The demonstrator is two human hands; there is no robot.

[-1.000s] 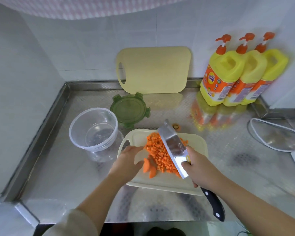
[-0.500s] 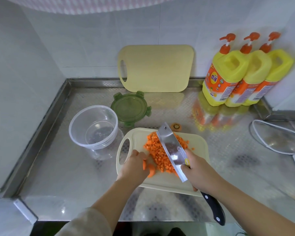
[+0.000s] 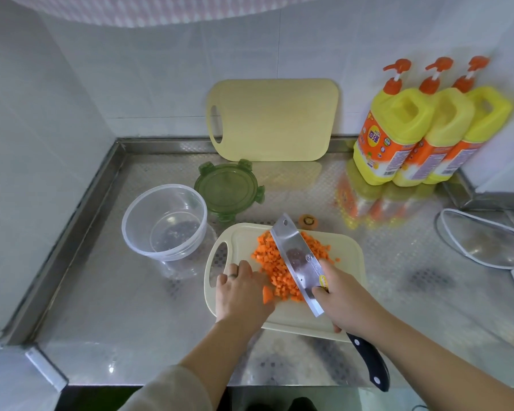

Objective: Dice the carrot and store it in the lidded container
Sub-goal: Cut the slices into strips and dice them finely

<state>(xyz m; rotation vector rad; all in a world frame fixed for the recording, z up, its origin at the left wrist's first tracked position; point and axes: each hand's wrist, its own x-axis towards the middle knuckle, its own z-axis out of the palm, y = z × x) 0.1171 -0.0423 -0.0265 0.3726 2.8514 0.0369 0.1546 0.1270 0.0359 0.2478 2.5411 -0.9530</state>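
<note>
Over the cutting board [image 3: 349,256], our right hand [image 3: 340,299] grips a cleaver [image 3: 296,258] (blade amid diced carrot [image 3: 272,265]); our left hand [image 3: 241,293] pinches a carrot chunk [image 3: 267,294].

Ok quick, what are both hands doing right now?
Left hand: holds a carrot piece on the cutting board.
Right hand: grips the knife.

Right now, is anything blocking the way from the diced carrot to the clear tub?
Nothing visible does. The clear tub stands open left of the cutting board holding the diced carrot, its green lid lying beside it.
</note>
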